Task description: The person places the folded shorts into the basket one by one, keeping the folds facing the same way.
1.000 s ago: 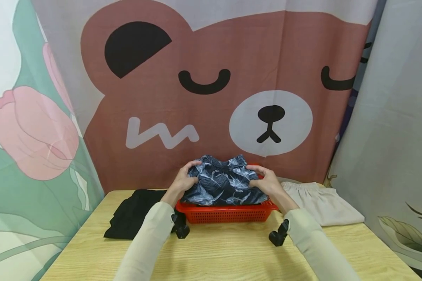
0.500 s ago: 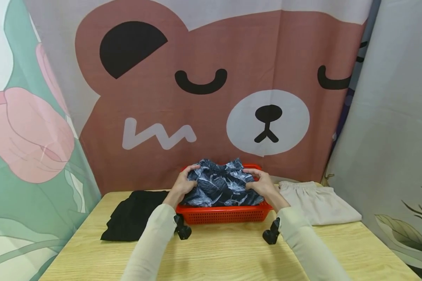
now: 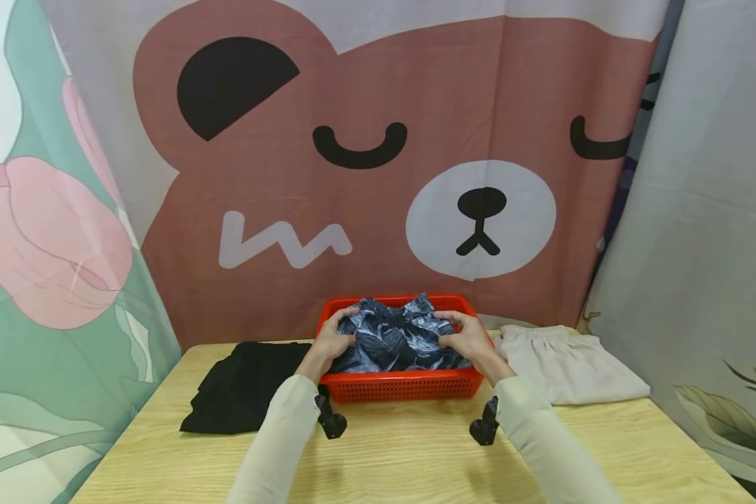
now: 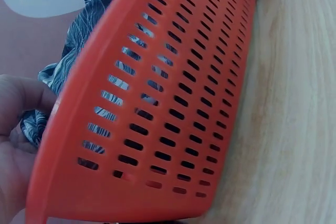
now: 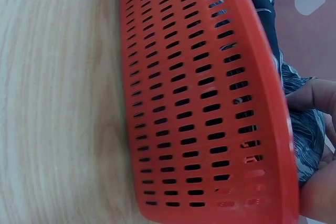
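A dark blue leaf-print garment (image 3: 393,343) with a gathered top edge sits bunched inside a red plastic basket (image 3: 403,389). At its left side, my left hand (image 3: 332,343) grips the cloth between thumb and fingers. My right hand (image 3: 471,343) pinches the opposite side in the same way. In the left wrist view, the basket's slotted wall (image 4: 173,98) fills the middle, and the left thumb shows just past the rim. Patterned cloth (image 5: 307,145) bulges above the rim in the right wrist view, held by the right hand (image 5: 320,98). Some fingers are hidden behind the cloth.
Left of the basket lies a folded black garment (image 3: 242,392) on the wooden table (image 3: 403,448). On the right rests a folded cream garment (image 3: 570,367) with a gathered waistband. A bear-print curtain (image 3: 277,280) hangs right behind the table.
Both hands have lowered the leaf-print garment deeper into the basket, so the back rim now shows behind it. The hands have kept their hold throughout.
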`<state>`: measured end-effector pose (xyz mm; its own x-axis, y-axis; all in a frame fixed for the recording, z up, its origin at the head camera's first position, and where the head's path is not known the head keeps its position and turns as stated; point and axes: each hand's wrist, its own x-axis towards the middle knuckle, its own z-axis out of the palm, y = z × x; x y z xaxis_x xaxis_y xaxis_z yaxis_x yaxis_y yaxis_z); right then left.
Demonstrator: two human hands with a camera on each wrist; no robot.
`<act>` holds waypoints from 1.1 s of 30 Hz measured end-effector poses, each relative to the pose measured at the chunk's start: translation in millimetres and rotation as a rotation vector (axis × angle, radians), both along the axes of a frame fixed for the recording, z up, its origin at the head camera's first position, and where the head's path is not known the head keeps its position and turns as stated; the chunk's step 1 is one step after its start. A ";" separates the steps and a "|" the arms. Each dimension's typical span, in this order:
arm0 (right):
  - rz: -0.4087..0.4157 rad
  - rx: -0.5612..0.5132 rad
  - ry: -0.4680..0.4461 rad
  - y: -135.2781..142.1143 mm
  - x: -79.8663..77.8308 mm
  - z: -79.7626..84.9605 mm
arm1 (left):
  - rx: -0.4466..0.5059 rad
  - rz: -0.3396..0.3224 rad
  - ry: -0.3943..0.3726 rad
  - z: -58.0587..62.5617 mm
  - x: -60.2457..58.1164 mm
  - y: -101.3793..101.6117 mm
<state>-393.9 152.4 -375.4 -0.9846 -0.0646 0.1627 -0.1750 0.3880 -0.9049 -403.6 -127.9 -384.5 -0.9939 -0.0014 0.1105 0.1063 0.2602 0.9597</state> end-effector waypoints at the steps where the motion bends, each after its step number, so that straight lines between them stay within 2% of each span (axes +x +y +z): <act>1: 0.003 0.002 0.001 0.4 -0.2 -1.4 | -0.001 0.002 -0.004 -1.2 -0.1 0.3; 7: 0.027 -0.009 -0.007 3.0 -2.2 -9.0 | 0.007 0.006 -0.020 -6.2 -1.0 1.0; 17: 0.010 0.012 -0.025 0.4 -6.2 -16.8 | 0.006 0.007 -0.062 -11.1 -2.9 -1.4; 26: 0.017 0.095 0.059 -1.5 -4.7 -20.9 | -0.108 -0.003 -0.034 -12.2 -0.8 0.5; 33: -0.004 0.234 0.131 -2.8 -6.7 -22.4 | -0.200 -0.006 -0.009 -12.4 -2.9 3.7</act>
<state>-400.6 149.6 -397.8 -0.9563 -0.1114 0.2702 -0.2829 0.5850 -0.7601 -406.4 -124.3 -396.9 -0.9947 0.0258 0.0991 0.1002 0.4455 0.8897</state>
